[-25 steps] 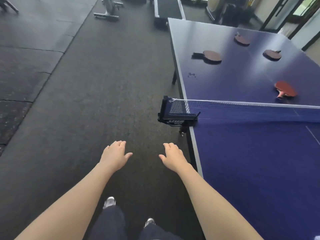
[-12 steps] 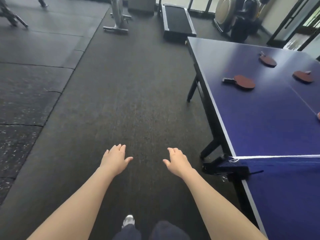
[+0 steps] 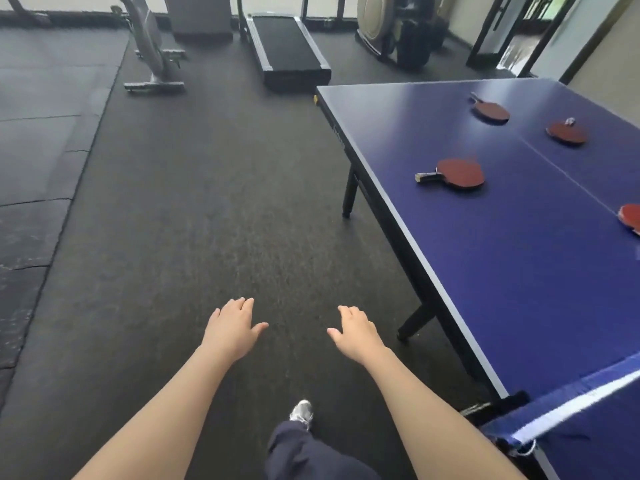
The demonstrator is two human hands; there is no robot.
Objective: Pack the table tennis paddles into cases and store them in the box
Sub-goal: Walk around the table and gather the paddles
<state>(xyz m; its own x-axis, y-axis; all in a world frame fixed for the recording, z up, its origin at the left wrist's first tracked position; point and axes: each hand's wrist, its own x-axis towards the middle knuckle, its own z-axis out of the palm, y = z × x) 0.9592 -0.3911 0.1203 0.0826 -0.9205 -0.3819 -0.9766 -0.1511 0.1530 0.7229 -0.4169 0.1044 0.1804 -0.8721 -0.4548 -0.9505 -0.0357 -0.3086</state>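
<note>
Flooring [image 3: 180, 237] of dark rubber is filling most of the view, with a treadmill [image 3: 287, 50] and other gym machines standing along the far wall. To the right, the blue worktop [image 3: 519, 271] is stretching away at an angle, its net [image 3: 568, 407] crossing the near corner of the view.

Both bare forearms are reaching forward and low over the floor, palms down. The left hand [image 3: 230, 332] is hanging with its fingers [image 3: 239, 306] loosely spread and slightly curled, thumb pointing inward, holding nothing. The right hand [image 3: 356, 332] is mirroring it, fingers [image 3: 349, 311] relaxed and parted, thumb pointing toward the left hand, also gripping nothing. A dark trouser leg [image 3: 304, 452] and a pale shoe [image 3: 302, 410] are showing between the arms.

Four paddles are lying flat on the worktop, well apart from both hands and ahead to the right. The nearest paddle [image 3: 457, 173] is showing a red face and a dark handle pointing left toward the worktop's edge. A second paddle [image 3: 491, 110] is lying farther back, a third paddle [image 3: 566, 131] is sitting beyond the white centre line, and a fourth paddle [image 3: 632, 216] is being cut off by the right edge.
</note>
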